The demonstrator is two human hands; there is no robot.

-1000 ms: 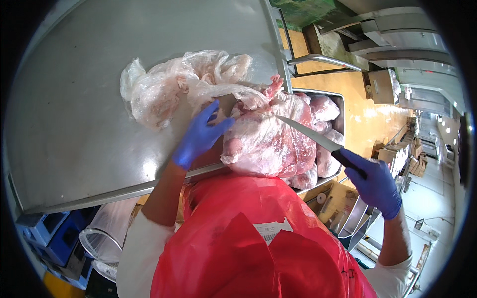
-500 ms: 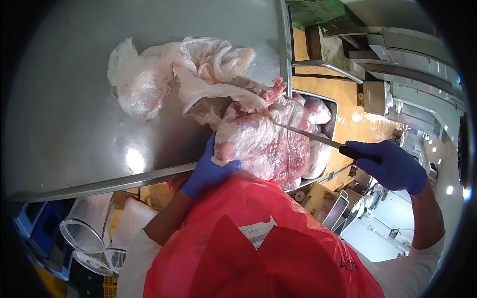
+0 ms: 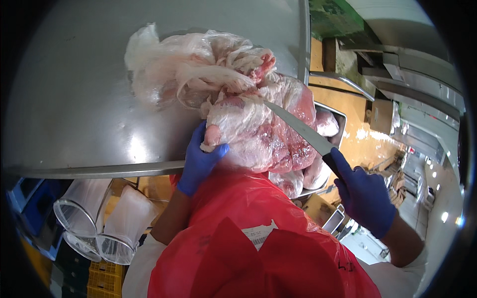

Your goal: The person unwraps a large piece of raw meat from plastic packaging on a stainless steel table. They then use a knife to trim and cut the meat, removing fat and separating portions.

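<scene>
A large raw cut of meat [image 3: 248, 131], pink with pale fat, lies at the front right corner of a steel table and reaches past its edge. My left hand [image 3: 202, 161], in a blue glove, grips the near left end of the meat with thumb and fingers apart around it. In my blue-gloved right hand [image 3: 365, 196] is a long knife [image 3: 300, 126] held by its black handle. Its tip is at the top of the meat; whether it has entered is unclear. Crumpled translucent whitish film [image 3: 169, 74] lies on the table against the meat's far left side.
The steel table [image 3: 89, 114] has a raised near edge. Beyond its right side, a metal tub [image 3: 340, 116] holds more pieces of meat. At lower left stand bag-lined round hoops [image 3: 77, 216], blue crates [image 3: 37, 208] and a yellow crate [image 3: 104, 278]. A metal rail [image 3: 343, 79] juts out at right.
My right hand has come closer and to the left, and the knife now points more steeply with its broad side showing. The film's left part has shifted and is blurred. My left hand keeps its grip.
</scene>
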